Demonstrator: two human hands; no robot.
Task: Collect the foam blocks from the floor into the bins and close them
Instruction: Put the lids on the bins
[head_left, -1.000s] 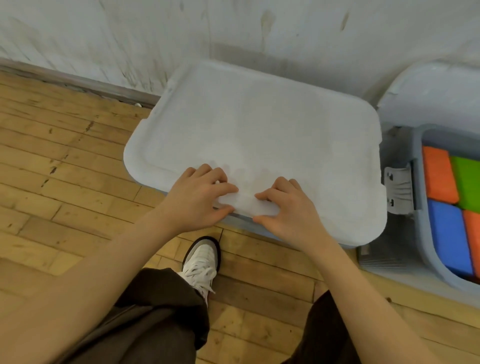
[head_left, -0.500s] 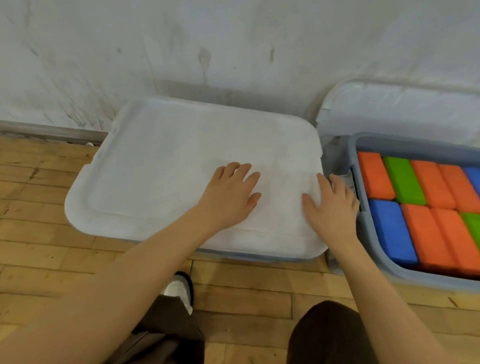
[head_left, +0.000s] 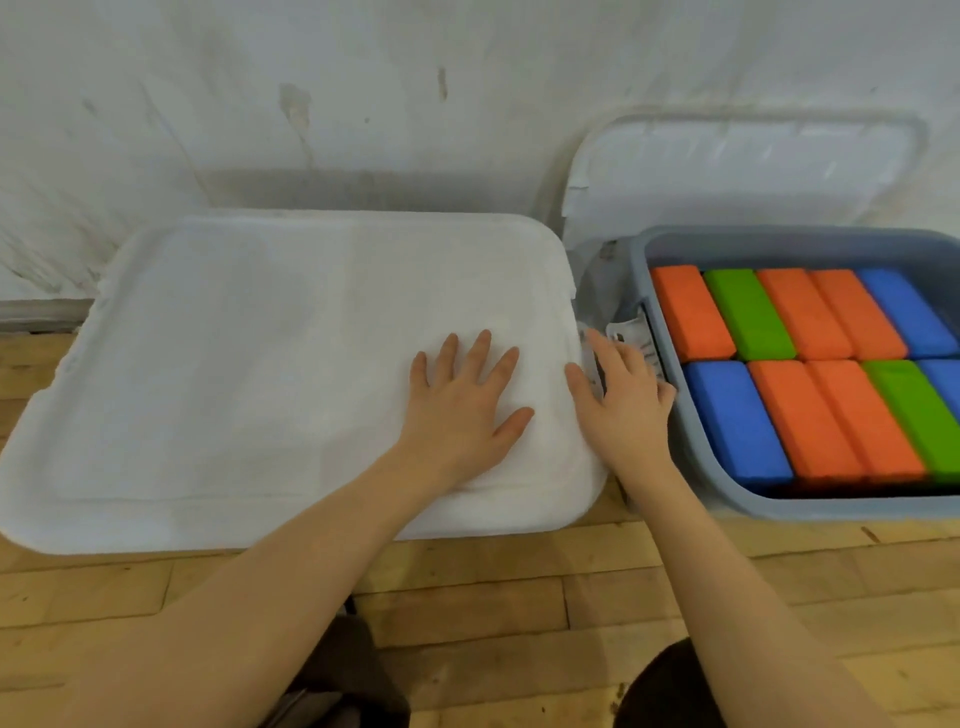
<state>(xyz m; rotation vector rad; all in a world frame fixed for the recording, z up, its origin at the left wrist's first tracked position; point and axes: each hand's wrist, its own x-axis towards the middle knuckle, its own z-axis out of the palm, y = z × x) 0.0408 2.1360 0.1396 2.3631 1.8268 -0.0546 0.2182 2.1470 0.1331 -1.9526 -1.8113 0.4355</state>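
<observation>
White lid (head_left: 260, 364) sits on the left bin, left hand (head_left: 462, 415) flat on it, fingers spread. Right hand (head_left: 626, 400) rests loose at its right edge. Foam blocks (head_left: 810, 364) fill the open grey bin (head_left: 691, 467).

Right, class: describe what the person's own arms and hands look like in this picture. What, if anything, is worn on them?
Both forearms are bare, with no sleeves in view. The left hand and right hand wear no gloves, and no rings, watch or bracelets show. The fingernails look short and unpainted. Nothing is marked on either arm. Dark trouser fabric shows at the bottom edge, below the arms.
</observation>
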